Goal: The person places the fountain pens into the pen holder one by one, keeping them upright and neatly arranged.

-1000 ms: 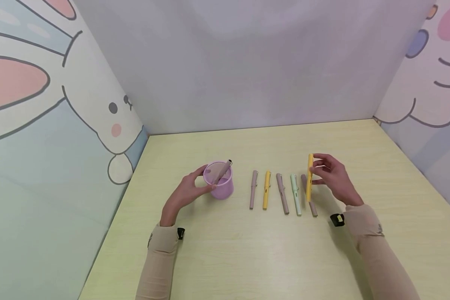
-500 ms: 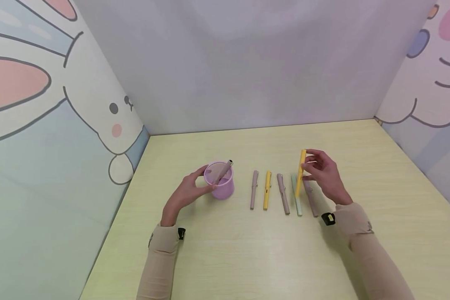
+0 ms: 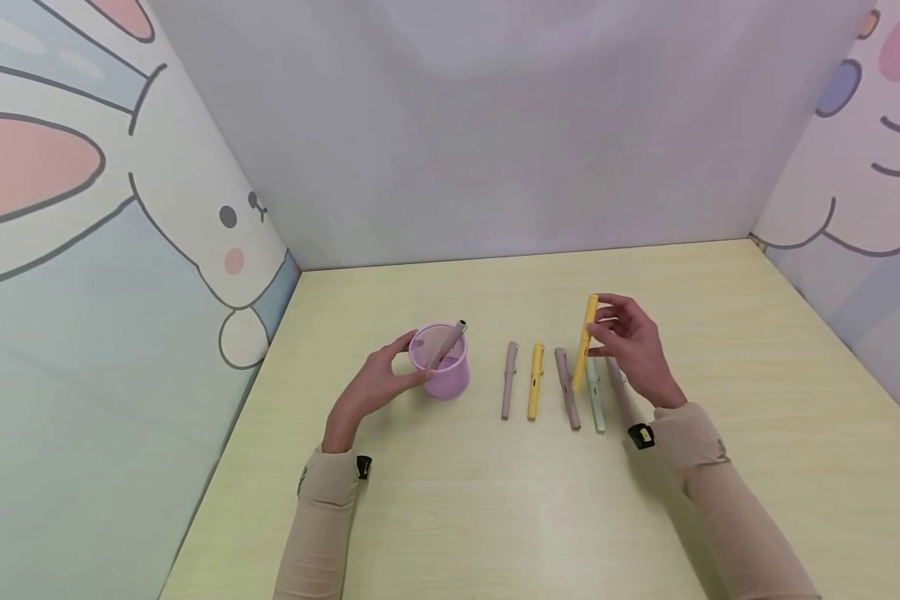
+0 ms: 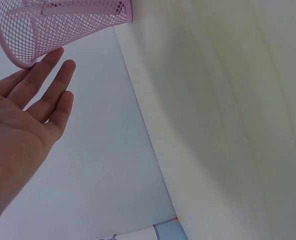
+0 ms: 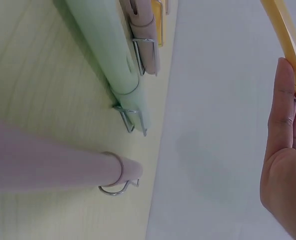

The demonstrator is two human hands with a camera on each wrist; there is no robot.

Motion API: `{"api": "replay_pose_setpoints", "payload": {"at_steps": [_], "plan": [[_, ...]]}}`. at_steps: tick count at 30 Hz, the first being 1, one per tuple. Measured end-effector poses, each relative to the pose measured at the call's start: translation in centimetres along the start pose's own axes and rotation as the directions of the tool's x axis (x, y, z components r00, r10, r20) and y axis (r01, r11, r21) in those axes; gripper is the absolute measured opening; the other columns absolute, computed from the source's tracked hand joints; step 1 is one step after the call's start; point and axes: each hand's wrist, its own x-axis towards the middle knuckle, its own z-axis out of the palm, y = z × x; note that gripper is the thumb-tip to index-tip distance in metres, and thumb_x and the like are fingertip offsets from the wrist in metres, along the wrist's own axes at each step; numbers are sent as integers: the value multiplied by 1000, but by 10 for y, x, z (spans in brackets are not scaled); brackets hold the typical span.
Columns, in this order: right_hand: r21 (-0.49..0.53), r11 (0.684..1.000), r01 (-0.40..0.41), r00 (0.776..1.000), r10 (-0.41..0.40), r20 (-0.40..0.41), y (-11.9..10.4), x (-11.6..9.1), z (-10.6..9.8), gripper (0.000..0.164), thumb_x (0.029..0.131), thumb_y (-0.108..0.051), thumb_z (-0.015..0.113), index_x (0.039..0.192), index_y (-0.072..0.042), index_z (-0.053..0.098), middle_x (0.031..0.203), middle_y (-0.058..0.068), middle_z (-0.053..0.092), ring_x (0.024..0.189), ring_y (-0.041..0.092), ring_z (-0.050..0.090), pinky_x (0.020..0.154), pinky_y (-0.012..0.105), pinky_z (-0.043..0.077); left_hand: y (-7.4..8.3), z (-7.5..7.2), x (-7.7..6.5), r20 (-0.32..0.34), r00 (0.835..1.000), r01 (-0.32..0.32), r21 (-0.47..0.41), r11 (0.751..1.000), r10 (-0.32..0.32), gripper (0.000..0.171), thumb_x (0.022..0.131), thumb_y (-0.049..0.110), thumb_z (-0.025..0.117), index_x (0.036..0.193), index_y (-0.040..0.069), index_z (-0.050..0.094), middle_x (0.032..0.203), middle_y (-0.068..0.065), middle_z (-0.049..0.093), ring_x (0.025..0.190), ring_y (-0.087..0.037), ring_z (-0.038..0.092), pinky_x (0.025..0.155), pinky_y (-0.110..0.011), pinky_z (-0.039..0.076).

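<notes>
My left hand (image 3: 375,385) holds the rim of a pink mesh pen cup (image 3: 452,383), thumb on the near side and fingers on the far side. One mauve pen (image 3: 447,343) leans inside the cup. Between thumb and fingers of my right hand (image 3: 637,346) is a yellow pen (image 3: 582,360), held nearly upright above the row of pens. In the right wrist view the yellow pen (image 5: 286,30) shows its clip against the fingers. Below it lie a mint green pen (image 3: 597,404) and a mauve pen (image 3: 569,396).
Left of these, a yellow pen (image 3: 534,387) and a mauve pen (image 3: 508,383) lie side by side on the pale wooden table (image 3: 450,500). Another mauve pen (image 3: 620,392) is partly covered by my right hand. Walls with cartoon drawings edge the table.
My right hand has carried the yellow pen leftward, from over the rightmost mauve pen to between the mauve and green ones. My left hand stays on the cup.
</notes>
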Motion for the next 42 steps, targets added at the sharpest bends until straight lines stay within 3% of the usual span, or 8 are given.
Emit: {"api": "replay_pose_setpoints", "payload": {"at_steps": [15, 20, 42], "plan": [[73, 995, 68, 998, -69, 9, 4, 7, 19, 44, 99, 3, 66, 140, 5, 50, 109, 8, 60, 92, 16, 62, 67, 33, 62, -1, 0, 0, -4, 1000, 5, -2, 1000, -5, 86, 92, 43, 76, 161, 8, 37, 156, -16, 47, 147, -34, 38, 116, -59, 31], [80, 994, 76, 997, -77, 8, 5, 10, 26, 47, 99, -2, 69, 141, 5, 50, 111, 9, 60, 93, 18, 62, 68, 33, 62, -2, 1, 1, -8, 1000, -4, -3, 1000, 4, 86, 92, 43, 77, 160, 8, 38, 156, -17, 48, 146, -34, 39, 116, -59, 32], [88, 989, 120, 992, -122, 17, 4, 20, 61, 51, 98, 4, 67, 143, 9, 44, 111, 9, 58, 93, 17, 61, 67, 35, 62, 0, 1, 1, -8, 1000, -2, -5, 1000, 2, 85, 92, 42, 77, 160, 8, 38, 154, -16, 50, 145, -34, 40, 116, -59, 32]]}}
